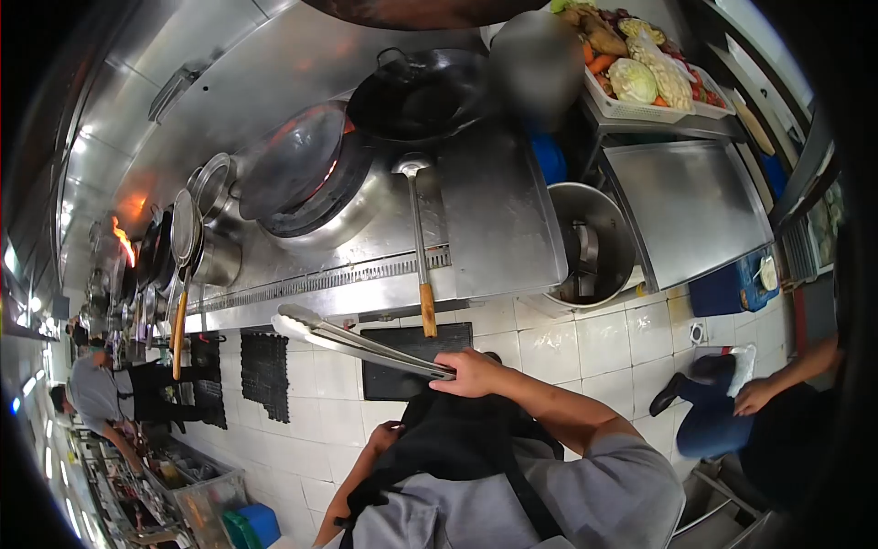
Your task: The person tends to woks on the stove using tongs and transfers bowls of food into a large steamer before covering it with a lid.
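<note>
My right hand is closed around the handle end of long metal tongs, which point left past the counter's front edge. My left hand hangs low beside my black apron, small and partly hidden; what it holds, if anything, cannot be made out. Beyond the tongs, a ladle with a wooden handle lies on the steel counter, its handle end jutting over the edge. A dark wok sits tilted on the burner with an orange glow at its rim. Behind it is another black wok.
Strainers and pots stand at left, near a flame. A deep steel pot is right of the counter, below a vegetable basket. One person stands far left; another person's hand shows at right.
</note>
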`<state>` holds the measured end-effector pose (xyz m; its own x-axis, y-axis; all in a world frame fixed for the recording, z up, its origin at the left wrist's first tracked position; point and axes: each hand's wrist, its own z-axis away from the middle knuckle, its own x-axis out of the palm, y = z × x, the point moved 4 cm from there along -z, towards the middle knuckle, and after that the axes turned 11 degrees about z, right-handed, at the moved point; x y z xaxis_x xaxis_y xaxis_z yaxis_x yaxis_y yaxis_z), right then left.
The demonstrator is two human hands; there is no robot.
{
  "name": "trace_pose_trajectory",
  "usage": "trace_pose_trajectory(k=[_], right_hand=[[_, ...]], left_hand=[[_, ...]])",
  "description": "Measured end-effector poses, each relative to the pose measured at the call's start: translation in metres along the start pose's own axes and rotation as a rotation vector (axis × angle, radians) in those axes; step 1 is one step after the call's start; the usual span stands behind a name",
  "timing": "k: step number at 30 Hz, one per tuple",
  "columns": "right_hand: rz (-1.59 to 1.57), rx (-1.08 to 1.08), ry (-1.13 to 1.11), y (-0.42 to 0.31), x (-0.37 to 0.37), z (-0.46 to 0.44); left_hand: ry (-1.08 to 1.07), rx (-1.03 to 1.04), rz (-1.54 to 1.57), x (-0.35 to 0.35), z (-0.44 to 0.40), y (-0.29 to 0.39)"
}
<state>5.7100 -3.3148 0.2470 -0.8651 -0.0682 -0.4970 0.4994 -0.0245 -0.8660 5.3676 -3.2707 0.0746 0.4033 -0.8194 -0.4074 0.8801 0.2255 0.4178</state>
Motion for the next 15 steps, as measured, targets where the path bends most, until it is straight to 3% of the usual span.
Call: trace_pose_trajectory(k=[5,12,15], right_hand=[[-0.040,0.055,0.040,0.014,-0.003,0.009],[-0.011,0.153,0.046,0.017,-0.024,0.013],[0.092,0.180,0.014,0.012,-0.028,0.010]], left_hand=[[-0.070,-0.003,0.064,0.006,-0.020,-0.023],[-0.100,0.045,-0.113,0.014,-0.029,0.008],[-0.106,0.185,-0.233,0.025,-0.048,0.003]])
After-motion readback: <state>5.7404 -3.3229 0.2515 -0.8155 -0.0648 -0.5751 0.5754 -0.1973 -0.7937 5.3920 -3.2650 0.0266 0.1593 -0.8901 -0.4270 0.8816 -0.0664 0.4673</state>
